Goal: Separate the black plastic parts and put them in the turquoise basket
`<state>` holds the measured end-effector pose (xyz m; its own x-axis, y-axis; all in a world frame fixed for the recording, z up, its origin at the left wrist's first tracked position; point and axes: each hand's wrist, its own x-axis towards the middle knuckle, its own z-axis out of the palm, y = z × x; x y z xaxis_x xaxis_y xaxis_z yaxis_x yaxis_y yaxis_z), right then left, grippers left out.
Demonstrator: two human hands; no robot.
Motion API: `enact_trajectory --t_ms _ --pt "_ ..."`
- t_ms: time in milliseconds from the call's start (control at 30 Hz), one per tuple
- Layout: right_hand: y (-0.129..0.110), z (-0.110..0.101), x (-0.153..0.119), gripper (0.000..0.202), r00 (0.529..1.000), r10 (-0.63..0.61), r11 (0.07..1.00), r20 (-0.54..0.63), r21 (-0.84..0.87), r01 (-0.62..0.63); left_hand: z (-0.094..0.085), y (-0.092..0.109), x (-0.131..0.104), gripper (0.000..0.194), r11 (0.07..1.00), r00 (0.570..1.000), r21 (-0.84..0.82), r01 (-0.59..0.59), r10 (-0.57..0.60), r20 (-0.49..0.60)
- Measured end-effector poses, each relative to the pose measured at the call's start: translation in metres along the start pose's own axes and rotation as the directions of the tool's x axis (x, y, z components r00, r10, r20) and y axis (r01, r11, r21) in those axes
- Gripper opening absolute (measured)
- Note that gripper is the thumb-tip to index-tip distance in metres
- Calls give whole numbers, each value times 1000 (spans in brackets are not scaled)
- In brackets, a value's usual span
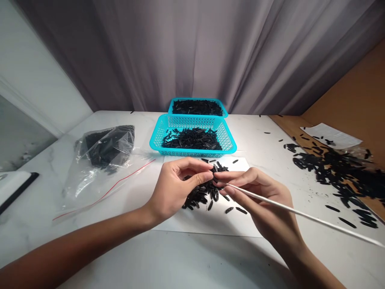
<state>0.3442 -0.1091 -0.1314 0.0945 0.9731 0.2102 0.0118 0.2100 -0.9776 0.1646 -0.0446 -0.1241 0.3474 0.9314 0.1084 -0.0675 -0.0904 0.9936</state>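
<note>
My left hand [177,182] pinches a small black piece [214,169] between thumb and fingers, just above a heap of black pieces [200,194] on a white sheet [210,222]. My right hand [258,196] holds a thin white rod [300,214], whose tip meets the pinched piece at my left fingertips. The rod runs off toward the lower right. Both hands touch at the fingertips over the heap.
Two turquoise baskets, near [228,138] and far [173,105], hold more black pieces behind the sheet. A clear zip bag [104,154] with black pieces lies at left. A large scatter of black pieces [337,168] covers the right side by a paper [331,136]. Grey curtain behind.
</note>
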Motion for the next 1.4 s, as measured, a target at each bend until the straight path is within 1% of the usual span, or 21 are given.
enact_trajectory --t_ms 33,100,167,267,333,433,567,667,733,900,1133,1400 --pt "0 -1 1 9 999 35 997 8 64 -36 0 0 1 14 1000 1000 8 4 -4 3" --pt "1 -2 2 9 998 60 987 19 146 -62 0 0 2 14 1000 1000 21 19 -19 7" --pt "1 -3 2 9 998 55 988 21 142 -57 0 0 2 13 999 999 27 32 -32 6" --pt "1 -4 0 9 999 36 998 15 55 -37 -1 1 1 14 999 999 19 43 -44 25" --pt "1 -3 -1 9 999 34 999 11 29 -34 -1 2 0 15 998 997 8 58 -58 46" --pt "1 -3 2 9 999 46 995 -8 85 -45 -1 2 0 17 996 994 -12 89 -88 70" --pt "2 -6 6 11 997 76 977 -10 200 -73 -2 3 1 18 996 991 -35 85 -81 107" --pt "1 -8 6 12 997 80 973 -9 219 -77 -4 5 1 15 996 985 -30 79 -73 156" --pt "0 -9 6 12 997 79 973 -5 217 -76 -4 6 1 13 997 983 -32 74 -67 169" --pt "-3 -8 7 14 996 84 962 4 260 -82 -4 10 0 12 999 986 -3 47 -46 162" --pt "-2 -9 9 14 995 96 945 13 312 -95 -4 12 -2 12 998 984 43 43 -50 170" --pt "-1 -9 9 15 997 80 945 21 317 -83 -3 13 -4 11 996 989 95 3 -16 146"
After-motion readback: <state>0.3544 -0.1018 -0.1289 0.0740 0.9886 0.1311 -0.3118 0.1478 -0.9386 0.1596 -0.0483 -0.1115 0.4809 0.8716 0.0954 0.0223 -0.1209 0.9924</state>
